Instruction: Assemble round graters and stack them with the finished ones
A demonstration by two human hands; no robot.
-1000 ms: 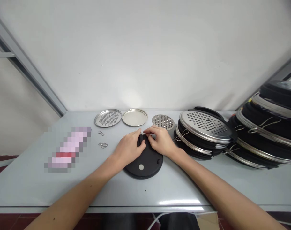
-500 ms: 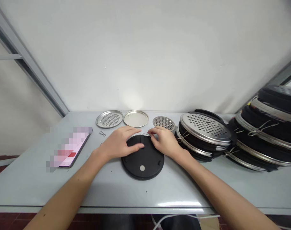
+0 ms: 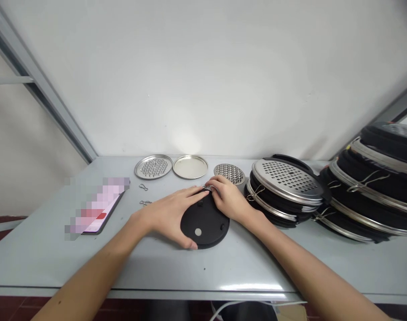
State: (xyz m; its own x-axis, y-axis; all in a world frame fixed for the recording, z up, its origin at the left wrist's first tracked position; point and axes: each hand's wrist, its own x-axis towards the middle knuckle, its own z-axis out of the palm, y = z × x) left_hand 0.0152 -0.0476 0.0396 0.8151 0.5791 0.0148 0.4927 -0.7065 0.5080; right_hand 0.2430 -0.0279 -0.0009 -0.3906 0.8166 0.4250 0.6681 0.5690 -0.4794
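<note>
Tabletop: the grey table (image 3: 176,276) is carrying everything, its smooth surface shining near the front edge.
Tall stack: at far right, the taller pile (image 3: 374,187) is leaning in from the picture's edge.
Short stack: beside it, the shorter pile (image 3: 284,187) is showing a perforated metal top.
Left hand: the left hand (image 3: 170,211) is spreading around the disc's left side, thumb meeting the near rim, fingers reaching the far rim.
Right hand: the right hand (image 3: 230,200) is pinching a wire clip (image 3: 208,187) at the far rim; exactly how the wire is seating, I cannot tell.
Black disc: the black disc (image 3: 206,223) is lying flat on the table between both hands.
Metal plates: a spiked plate (image 3: 154,167) and a plain plate (image 3: 190,167) are lying side by side near the wall.
Loose clip: a small wire loop (image 3: 143,187) is lying below the spiked plate.
Risk: the disc may end up skidding if the left grip is slackening; the springy-looking wire could be flicking free if the pinch is slipping.
Change: half a second ago the left thumb was pressing near the disc's tab; now it is bracing the near rim.
</note>
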